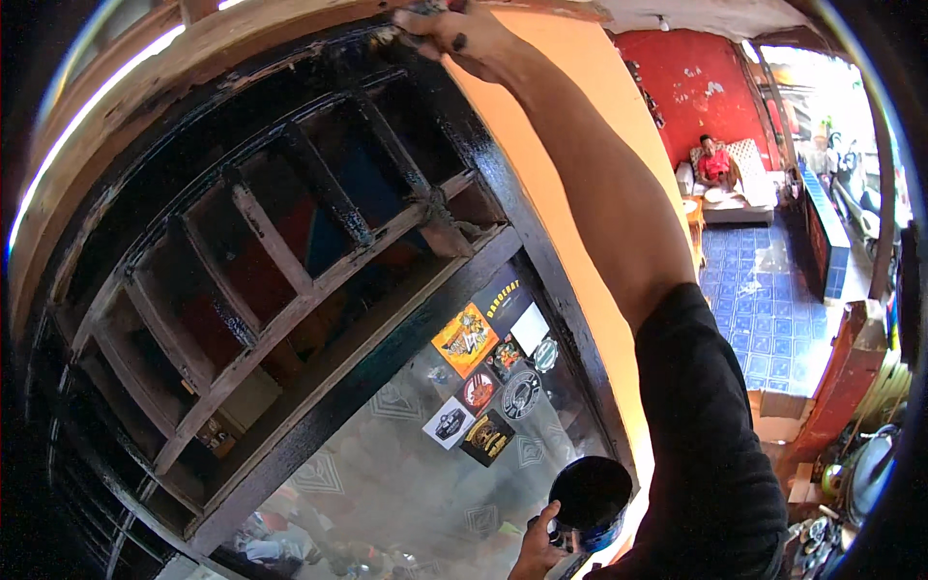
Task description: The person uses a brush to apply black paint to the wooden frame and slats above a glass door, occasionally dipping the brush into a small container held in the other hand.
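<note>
My left hand point(539, 551) comes up from the lower edge, thumb on top, closed on the side of a small paint can point(604, 536). The can is round and open at the top, black inside, with blue on its outer wall. Far above it, my right hand point(449, 34) reaches to the top corner of a wooden window frame point(333, 63) coated in glossy black. Its fingers are bent together at the wood; what they hold is too small and dark to make out. Below lies a slatted vent point(266, 232), its bars partly black and partly bare, greyish wood.
Under the vent is a glass pane point(387, 483) with several stickers point(469, 338). An orange wall point(541, 106) borders the frame. At right, a person in red sits on a sofa point(730, 213) beyond a blue tiled floor point(764, 319); household clutter point(831, 532) stands lower right.
</note>
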Demonstrator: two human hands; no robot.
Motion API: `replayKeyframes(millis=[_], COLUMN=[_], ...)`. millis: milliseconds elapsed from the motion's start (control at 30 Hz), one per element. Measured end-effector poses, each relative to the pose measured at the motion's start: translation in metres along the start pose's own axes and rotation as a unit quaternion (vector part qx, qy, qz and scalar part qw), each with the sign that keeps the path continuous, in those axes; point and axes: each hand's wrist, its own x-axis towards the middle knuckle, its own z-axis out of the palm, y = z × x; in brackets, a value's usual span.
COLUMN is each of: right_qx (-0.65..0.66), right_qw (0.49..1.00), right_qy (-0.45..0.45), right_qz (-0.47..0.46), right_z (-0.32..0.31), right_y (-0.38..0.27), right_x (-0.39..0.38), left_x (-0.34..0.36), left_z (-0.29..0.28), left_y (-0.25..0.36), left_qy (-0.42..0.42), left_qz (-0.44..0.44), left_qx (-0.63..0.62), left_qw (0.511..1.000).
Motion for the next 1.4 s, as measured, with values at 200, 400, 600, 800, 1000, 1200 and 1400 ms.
replayKeyframes(millis=[200, 400, 600, 800, 1000, 1200, 1400], right_qx=[-0.070, -0.201, -0.117, -0.195, -0.133, -0.249, -0.186], right_qw=[0.990, 0.939, 0.976, 0.977, 0.988, 0.965, 0.978], right_qy=[0.123, 0.221, 0.185, 0.071, 0.047, 0.072, 0.095], right_qz=[-0.007, -0.168, -0.022, -0.043, 0.064, 0.031, -0.013], right_z=[0.036, 0.066, 0.044, 0.039, 0.042, 0.043, 0.040], right_y=[0.044, 0.048, 0.024, -0.005, -0.022, -0.020, -0.032], right_x=[0.022, -0.014, -0.029, -0.030, -0.029, -0.028, -0.025], left_x=[-0.010, -0.011, 0.033, 0.049, 0.043, 0.043, 0.015], left_z=[0.009, 0.009, -0.026, -0.035, -0.032, -0.038, -0.027], left_y=[0.001, -0.003, -0.002, -0.003, -0.003, -0.007, -0.002], left_qy=[-0.028, 0.009, -0.008, -0.026, -0.017, -0.097, -0.091], left_qz=[0.050, 0.090, 0.010, -0.043, 0.036, 0.107, 0.275], left_qx=[0.073, 0.103, 0.022, -0.006, 0.067, 0.174, 0.346], left_qw=[0.996, 0.991, 1.000, 0.999, 0.997, 0.974, 0.893])
